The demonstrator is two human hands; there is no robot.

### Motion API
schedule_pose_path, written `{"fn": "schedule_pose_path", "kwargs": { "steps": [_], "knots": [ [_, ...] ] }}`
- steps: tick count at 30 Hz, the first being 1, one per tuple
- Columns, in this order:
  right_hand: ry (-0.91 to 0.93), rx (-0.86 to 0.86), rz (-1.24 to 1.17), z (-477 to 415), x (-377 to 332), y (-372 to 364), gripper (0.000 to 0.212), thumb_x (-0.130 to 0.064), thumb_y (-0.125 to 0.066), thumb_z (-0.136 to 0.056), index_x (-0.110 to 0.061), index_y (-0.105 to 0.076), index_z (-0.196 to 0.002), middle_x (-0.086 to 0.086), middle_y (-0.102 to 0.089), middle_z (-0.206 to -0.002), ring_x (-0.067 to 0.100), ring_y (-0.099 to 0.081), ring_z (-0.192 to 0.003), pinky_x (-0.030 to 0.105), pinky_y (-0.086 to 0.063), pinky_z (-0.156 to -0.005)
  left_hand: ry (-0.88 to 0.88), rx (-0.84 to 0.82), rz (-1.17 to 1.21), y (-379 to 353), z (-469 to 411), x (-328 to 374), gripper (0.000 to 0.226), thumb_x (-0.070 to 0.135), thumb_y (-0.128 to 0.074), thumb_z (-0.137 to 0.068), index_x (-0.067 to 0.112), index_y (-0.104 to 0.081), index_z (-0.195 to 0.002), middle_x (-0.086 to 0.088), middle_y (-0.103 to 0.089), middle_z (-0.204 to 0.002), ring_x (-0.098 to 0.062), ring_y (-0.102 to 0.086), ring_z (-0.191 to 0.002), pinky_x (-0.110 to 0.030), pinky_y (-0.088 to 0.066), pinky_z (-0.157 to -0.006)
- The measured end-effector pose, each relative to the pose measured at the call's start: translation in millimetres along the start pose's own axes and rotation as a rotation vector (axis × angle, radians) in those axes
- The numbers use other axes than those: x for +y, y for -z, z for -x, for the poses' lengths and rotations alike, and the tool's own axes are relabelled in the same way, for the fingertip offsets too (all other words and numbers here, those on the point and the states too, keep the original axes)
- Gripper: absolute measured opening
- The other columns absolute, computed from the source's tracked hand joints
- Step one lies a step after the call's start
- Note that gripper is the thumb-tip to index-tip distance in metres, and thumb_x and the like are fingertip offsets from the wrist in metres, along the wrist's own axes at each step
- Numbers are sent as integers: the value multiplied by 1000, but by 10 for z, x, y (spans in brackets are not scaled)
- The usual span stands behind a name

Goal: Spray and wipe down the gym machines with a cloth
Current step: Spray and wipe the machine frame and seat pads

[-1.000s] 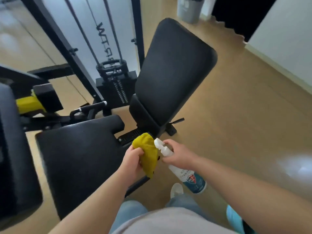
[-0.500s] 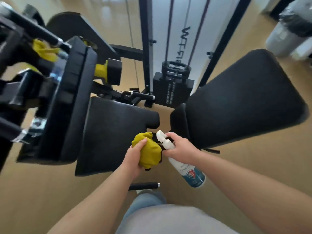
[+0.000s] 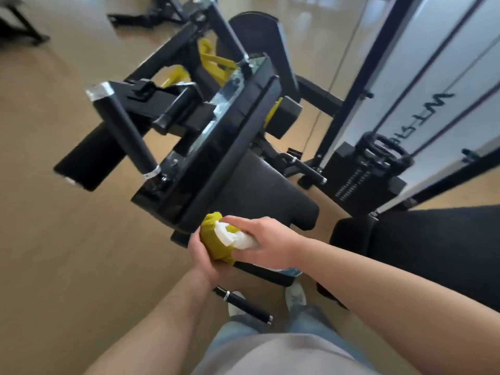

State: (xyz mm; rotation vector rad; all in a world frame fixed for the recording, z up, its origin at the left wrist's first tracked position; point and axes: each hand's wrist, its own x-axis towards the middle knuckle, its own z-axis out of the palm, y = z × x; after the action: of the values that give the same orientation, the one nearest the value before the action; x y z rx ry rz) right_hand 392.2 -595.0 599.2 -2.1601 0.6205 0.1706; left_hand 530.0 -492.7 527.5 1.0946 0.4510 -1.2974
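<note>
Nearest to us, our left hand is curled around a bunched yellow cloth, and our right hand is closed on the neck of a white spray bottle, index finger stretched over the top of the head. The nozzle points into the cloth and sits just beside it, apparently touching. We judge that the cloth is being loaded with cleaner, so wiping of this station has not begun; no pad shows a wet sheen or streak that we can make out, though motion blur limits this. Most of the task therefore appears to lie ahead.

Directly past the hands is the black seat pad, textured and matte, with the tilted chest pad and its metal backing plate above it at left. A black back pad fills the right edge. A grip bar projects from the frame at left.

Farther off stands the weight stack between black uprights with cables. The floor is pale wood-look flooring, glossy under window light, and more dark frames rest on it at the top left.
</note>
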Motion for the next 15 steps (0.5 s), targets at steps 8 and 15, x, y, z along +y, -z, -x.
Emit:
{"fn": "schedule_pose_path", "kwargs": {
  "steps": [8, 15],
  "knots": [
    [238, -89, 26, -137, 31, 126, 40, -38, -77, -83, -35, -61, -119, -7, -68, -93, 17, -65, -81, 42, -57, -79, -186, 44, 320, -34, 183, -28, 59, 49, -40, -96, 8, -66, -129, -22, -63, -136, -40, -61, -126, -52, -44, -111],
    [192, -59, -119, -149, 212, 347, 45, -31, -78, -81, -40, -60, -122, -10, -71, -95, 8, -68, -82, 29, -58, -74, -231, 52, 403, -239, 319, -187, 61, 53, -40, -97, 14, -63, -138, -21, -66, -133, -41, -62, -123, -50, -57, -87]
  ]
}}
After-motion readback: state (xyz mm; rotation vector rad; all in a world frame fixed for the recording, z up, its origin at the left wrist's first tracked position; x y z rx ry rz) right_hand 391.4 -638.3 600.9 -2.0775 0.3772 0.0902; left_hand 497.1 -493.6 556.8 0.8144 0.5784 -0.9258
